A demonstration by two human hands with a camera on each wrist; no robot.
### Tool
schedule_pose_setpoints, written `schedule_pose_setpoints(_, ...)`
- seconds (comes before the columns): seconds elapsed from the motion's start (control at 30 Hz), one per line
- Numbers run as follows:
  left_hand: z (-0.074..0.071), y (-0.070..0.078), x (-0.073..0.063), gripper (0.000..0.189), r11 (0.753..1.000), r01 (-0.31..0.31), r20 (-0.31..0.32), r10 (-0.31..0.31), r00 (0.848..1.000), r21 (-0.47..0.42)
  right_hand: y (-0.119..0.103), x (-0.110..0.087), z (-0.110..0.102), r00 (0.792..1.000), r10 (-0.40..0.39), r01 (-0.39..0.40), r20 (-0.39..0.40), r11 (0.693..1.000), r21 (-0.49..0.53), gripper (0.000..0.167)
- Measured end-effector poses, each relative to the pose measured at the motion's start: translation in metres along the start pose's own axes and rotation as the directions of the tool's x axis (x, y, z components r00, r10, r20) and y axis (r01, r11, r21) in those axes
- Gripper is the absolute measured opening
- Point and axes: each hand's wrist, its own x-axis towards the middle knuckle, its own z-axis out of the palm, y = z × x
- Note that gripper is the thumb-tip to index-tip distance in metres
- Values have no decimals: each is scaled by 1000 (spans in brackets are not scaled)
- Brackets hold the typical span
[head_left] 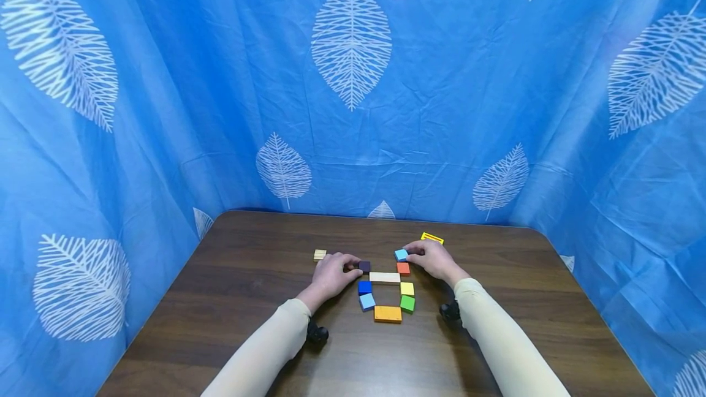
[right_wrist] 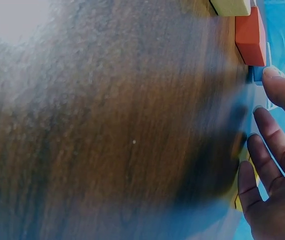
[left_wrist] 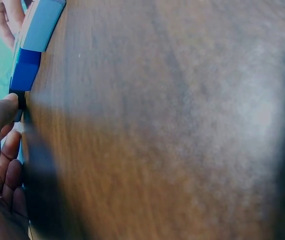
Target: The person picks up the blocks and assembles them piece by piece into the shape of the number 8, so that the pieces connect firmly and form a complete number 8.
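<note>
In the head view my left hand [head_left: 330, 276] pinches a dark block [head_left: 364, 267] between thumb and forefinger, at the left end of the cream bar [head_left: 384, 277]. My right hand [head_left: 432, 258] grips a light blue block [head_left: 401, 255] by its right side, just beyond the red block [head_left: 403, 269]. Nearer me, a blue block [head_left: 364, 287] and another light blue block [head_left: 367, 302] form the left side. A yellow block [head_left: 407, 288] and a green block [head_left: 407, 304] line the right, with an orange block [head_left: 388, 314] at the near end.
A small pale wooden block [head_left: 320, 255] lies beyond my left hand. Behind my right hand is a yellow frame-like piece [head_left: 432, 238]. The brown table [head_left: 248, 323] ends at a blue curtain [head_left: 430, 109] with white leaf prints.
</note>
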Motion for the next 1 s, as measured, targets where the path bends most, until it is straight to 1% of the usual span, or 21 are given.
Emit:
schedule_pose_setpoints(0.2, 0, 0, 1, 31, 1000, -1, 2, 1, 1000, -4, 0, -1, -1, 1000, 0, 0, 1, 1000, 17, 34)
schedule_pose_setpoints(0.53, 1, 1, 1, 30, 1000, 7, 2, -7, 1000, -11, 2, 0, 0, 1000, -11, 11, -4, 1000, 8, 28)
schedule_pose_setpoints(0.8, 1, 1, 1, 31, 1000, 13, 5, -13, 1000, -15, 2, 0, 1, 1000, -9, 9, 2, 1000, -10, 28)
schedule_pose_setpoints(0.87, 1, 1, 1, 30, 1000, 10, 4, -10, 1000, -13, 2, 0, 2, 1000, -4, 4, 3, 1000, -9, 28)
schedule_pose_setpoints(1.0, 2, -1, 0, 29, 1000, -18, -13, 18, 1000, 1, 2, -1, 2, 1000, 0, 0, 4, 1000, 0, 27)
